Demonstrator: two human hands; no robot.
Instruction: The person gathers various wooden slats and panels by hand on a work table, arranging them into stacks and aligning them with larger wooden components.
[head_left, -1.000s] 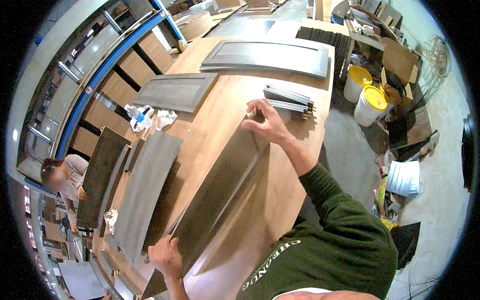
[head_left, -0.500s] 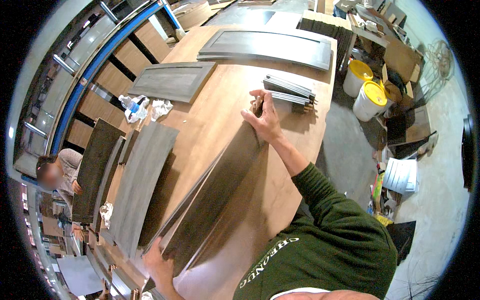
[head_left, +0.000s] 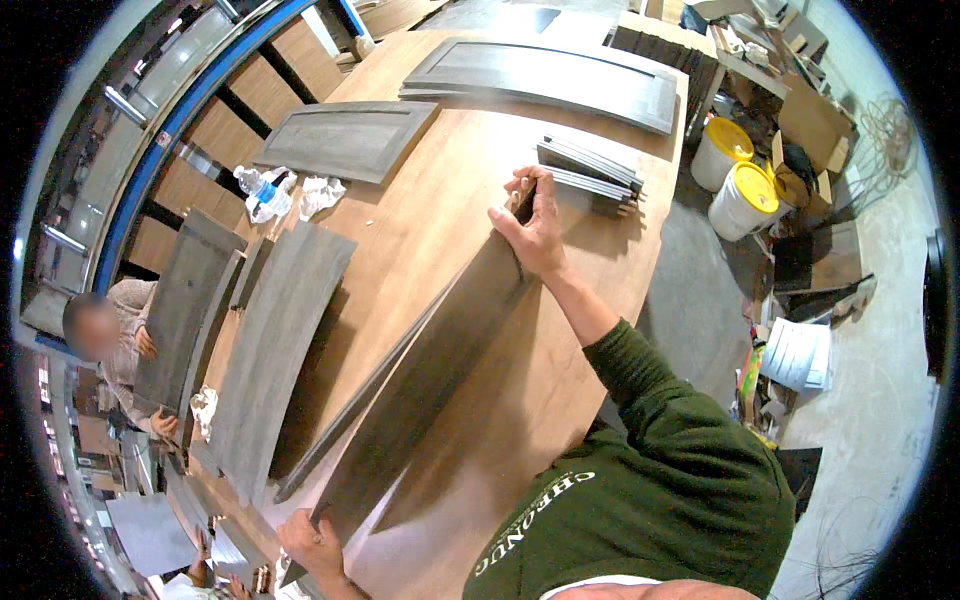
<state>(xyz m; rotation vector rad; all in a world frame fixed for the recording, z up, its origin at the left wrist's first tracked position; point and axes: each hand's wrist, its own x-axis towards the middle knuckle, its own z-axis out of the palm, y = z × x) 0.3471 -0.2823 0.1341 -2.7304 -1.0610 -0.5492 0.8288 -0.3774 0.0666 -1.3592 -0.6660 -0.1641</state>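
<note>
I'm holding a dark grey board (head_left: 430, 370) diagonally across the centre of the frame, my right hand (head_left: 530, 225) gripping its upper end, my left hand (head_left: 312, 545) its lower end. Grey strips (head_left: 590, 172) are lying on the wooden table (head_left: 400, 225), upper right of centre.

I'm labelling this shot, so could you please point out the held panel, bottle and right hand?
Held panel (head_left: 428, 372): head view, middle of its broad face.
Bottle (head_left: 263, 190): head view, its blue label.
Right hand (head_left: 538, 236): head view, its back.
</note>
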